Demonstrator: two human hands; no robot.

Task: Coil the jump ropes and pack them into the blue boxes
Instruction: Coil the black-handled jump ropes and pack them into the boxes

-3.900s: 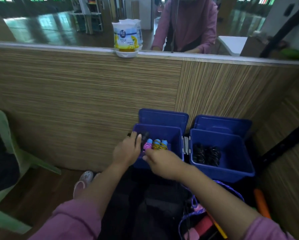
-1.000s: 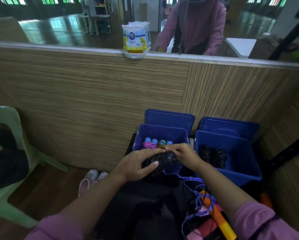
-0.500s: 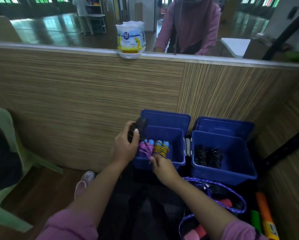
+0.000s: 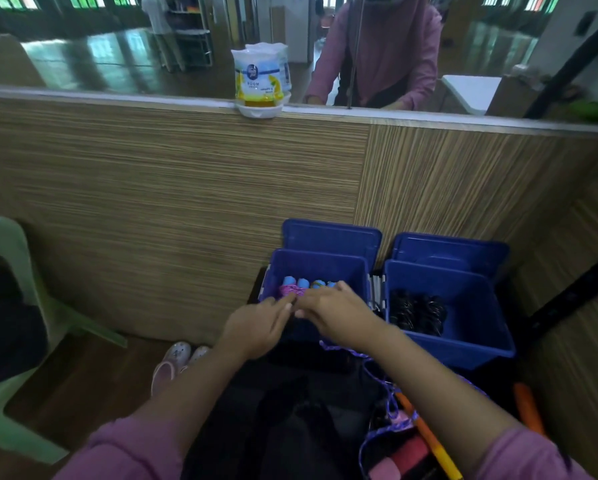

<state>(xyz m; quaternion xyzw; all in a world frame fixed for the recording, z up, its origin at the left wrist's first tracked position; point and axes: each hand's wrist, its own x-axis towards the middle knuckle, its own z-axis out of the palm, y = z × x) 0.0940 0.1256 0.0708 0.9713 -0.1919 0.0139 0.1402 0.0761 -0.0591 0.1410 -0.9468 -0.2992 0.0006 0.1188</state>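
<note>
Two open blue boxes stand on the floor against the wood-panel wall. The left blue box [image 4: 320,265] holds coiled ropes with blue handles: a pink rope [image 4: 290,289] and a yellow rope [image 4: 320,284]. The right blue box [image 4: 470,306] holds black coiled ropes [image 4: 417,311]. My left hand [image 4: 256,329] and my right hand [image 4: 337,315] meet over the near rim of the left box, fingers stretched out. They cover what lies under them; only something dark shows there. A loose purple rope [image 4: 387,400] lies on my lap.
An orange-yellow handle [image 4: 427,434] and pink items lie at my lower right, with an orange stick [image 4: 528,407] beyond. A green plastic chair [image 4: 10,306] stands at the left, pink shoes [image 4: 179,360] on the floor. An air-freshener pack [image 4: 261,81] sits on the mirror ledge.
My left hand, which held a black rope handle raised above the left box, has come down to the box's near rim. My right hand moved up beside it.
</note>
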